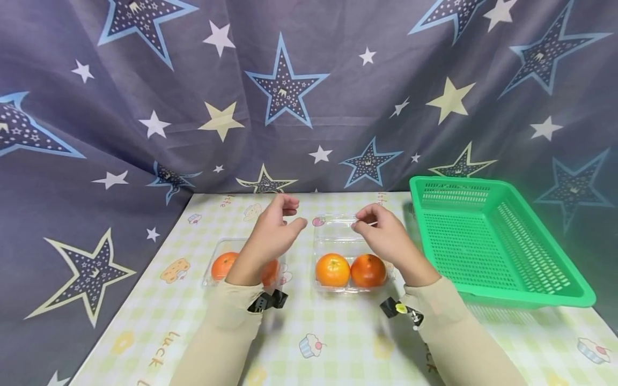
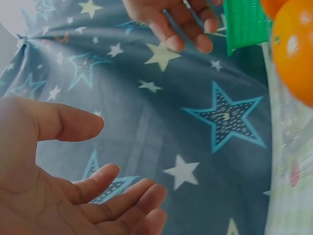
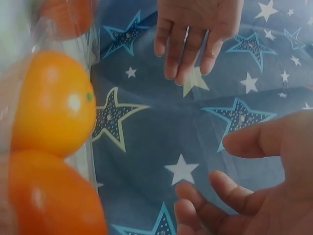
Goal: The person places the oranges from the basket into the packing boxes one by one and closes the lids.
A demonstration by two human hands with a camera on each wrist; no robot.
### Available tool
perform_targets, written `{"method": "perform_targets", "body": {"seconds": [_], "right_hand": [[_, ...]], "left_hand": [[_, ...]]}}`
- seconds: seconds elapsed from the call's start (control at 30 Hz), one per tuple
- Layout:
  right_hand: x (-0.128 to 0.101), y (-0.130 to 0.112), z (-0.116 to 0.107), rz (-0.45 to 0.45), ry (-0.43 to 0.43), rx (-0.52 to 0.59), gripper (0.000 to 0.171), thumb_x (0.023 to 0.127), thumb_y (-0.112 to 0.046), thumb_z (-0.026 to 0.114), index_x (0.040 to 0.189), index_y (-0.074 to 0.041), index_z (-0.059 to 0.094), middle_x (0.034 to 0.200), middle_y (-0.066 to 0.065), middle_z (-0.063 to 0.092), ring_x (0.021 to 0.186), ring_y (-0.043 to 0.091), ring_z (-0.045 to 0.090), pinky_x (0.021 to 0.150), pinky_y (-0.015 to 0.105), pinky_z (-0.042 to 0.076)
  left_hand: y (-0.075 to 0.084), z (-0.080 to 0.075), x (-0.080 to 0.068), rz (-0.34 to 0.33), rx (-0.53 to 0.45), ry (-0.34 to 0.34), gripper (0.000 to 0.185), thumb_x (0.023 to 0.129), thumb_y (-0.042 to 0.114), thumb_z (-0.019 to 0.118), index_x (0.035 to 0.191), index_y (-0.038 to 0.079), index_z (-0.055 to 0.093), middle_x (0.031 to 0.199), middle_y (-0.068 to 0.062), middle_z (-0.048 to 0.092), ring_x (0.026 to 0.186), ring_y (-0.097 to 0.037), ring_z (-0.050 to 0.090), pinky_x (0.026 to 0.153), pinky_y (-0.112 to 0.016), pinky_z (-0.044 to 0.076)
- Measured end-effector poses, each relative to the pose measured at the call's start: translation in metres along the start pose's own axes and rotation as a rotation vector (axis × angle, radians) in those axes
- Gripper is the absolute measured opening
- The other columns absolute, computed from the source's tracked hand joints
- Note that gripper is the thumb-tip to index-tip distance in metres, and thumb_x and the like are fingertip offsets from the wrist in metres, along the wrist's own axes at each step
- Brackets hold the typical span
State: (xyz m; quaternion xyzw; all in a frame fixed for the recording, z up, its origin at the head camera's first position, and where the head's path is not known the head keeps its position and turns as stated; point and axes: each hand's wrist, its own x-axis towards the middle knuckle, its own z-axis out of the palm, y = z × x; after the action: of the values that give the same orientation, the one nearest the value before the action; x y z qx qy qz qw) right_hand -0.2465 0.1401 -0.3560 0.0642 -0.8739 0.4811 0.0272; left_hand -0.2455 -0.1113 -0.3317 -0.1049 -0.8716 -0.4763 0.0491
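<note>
In the head view, my left hand [image 1: 280,228] hovers over the table, left of the middle, thumb and fingers apart and holding nothing. My right hand [image 1: 383,230] is above the far right part of a raised clear plastic lid [image 1: 335,228], its thumb and fingers apart in the right wrist view. That lid belongs to a clear clamshell box [image 1: 321,289] holding a lighter orange [image 1: 333,269] and a darker orange [image 1: 368,271]. Beyond my left wrist stands another clear box [image 1: 208,273] with oranges [image 1: 224,265], partly hidden by my forearm.
A green plastic basket [image 1: 483,297] stands at the right of the table. The checked tablecloth [image 1: 338,354] has printed cupcakes and letters. Behind the table hangs a dark curtain [image 1: 314,161] with stars. Small black devices are strapped to both wrists.
</note>
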Motion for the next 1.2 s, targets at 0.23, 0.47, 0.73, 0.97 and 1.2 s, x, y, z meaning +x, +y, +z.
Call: {"method": "perform_targets", "body": {"seconds": [0.23, 0.47, 0.73, 0.97, 1.2], "right_hand": [[0.009, 0.01, 0.0, 0.051, 0.02, -0.015, 0.03, 0.098, -0.022, 0.063, 0.119, -0.002, 0.06, 0.115, 0.017, 0.065, 0.111, 0.033, 0.059, 0.096, 0.045, 0.049], [0.014, 0.024, 0.007, 0.108, 0.015, -0.04, 0.027, 0.097, -0.025, 0.064, 0.115, -0.005, 0.06, 0.115, 0.017, 0.065, 0.105, 0.031, 0.058, 0.088, 0.04, 0.049], [0.02, 0.033, 0.011, 0.14, 0.035, -0.102, 0.034, 0.096, -0.029, 0.062, 0.12, -0.005, 0.059, 0.136, 0.022, 0.059, 0.124, 0.038, 0.055, 0.108, 0.053, 0.044], [0.022, 0.038, 0.013, 0.204, 0.005, -0.057, 0.044, 0.096, -0.033, 0.061, 0.129, -0.005, 0.055, 0.141, 0.02, 0.057, 0.121, 0.036, 0.053, 0.109, 0.052, 0.043], [0.025, 0.045, 0.014, 0.226, -0.009, -0.043, 0.046, 0.096, -0.035, 0.061, 0.13, -0.005, 0.054, 0.142, 0.02, 0.055, 0.125, 0.036, 0.051, 0.113, 0.053, 0.04]], "left_hand": [[-0.007, 0.013, 0.005, -0.019, -0.004, -0.029, 0.047, 0.094, 0.023, 0.068, 0.135, 0.008, 0.049, 0.132, -0.011, 0.058, 0.13, -0.029, 0.055, 0.109, -0.047, 0.045], [-0.017, 0.028, 0.007, -0.087, -0.004, -0.053, 0.05, 0.097, 0.033, 0.068, 0.135, 0.006, 0.05, 0.134, -0.016, 0.058, 0.131, -0.034, 0.054, 0.112, -0.048, 0.045], [-0.027, 0.044, 0.01, -0.177, -0.006, -0.119, 0.044, 0.101, 0.039, 0.061, 0.135, 0.013, 0.05, 0.141, -0.016, 0.055, 0.134, -0.034, 0.054, 0.113, -0.052, 0.043], [-0.037, 0.056, 0.013, -0.281, 0.008, -0.224, 0.048, 0.104, 0.047, 0.053, 0.14, 0.017, 0.047, 0.155, -0.007, 0.051, 0.141, -0.031, 0.049, 0.117, -0.052, 0.038], [-0.041, 0.062, 0.015, -0.345, 0.015, -0.242, 0.053, 0.102, 0.053, 0.052, 0.14, 0.017, 0.047, 0.145, -0.013, 0.056, 0.134, -0.031, 0.053, 0.115, -0.053, 0.038]]}}
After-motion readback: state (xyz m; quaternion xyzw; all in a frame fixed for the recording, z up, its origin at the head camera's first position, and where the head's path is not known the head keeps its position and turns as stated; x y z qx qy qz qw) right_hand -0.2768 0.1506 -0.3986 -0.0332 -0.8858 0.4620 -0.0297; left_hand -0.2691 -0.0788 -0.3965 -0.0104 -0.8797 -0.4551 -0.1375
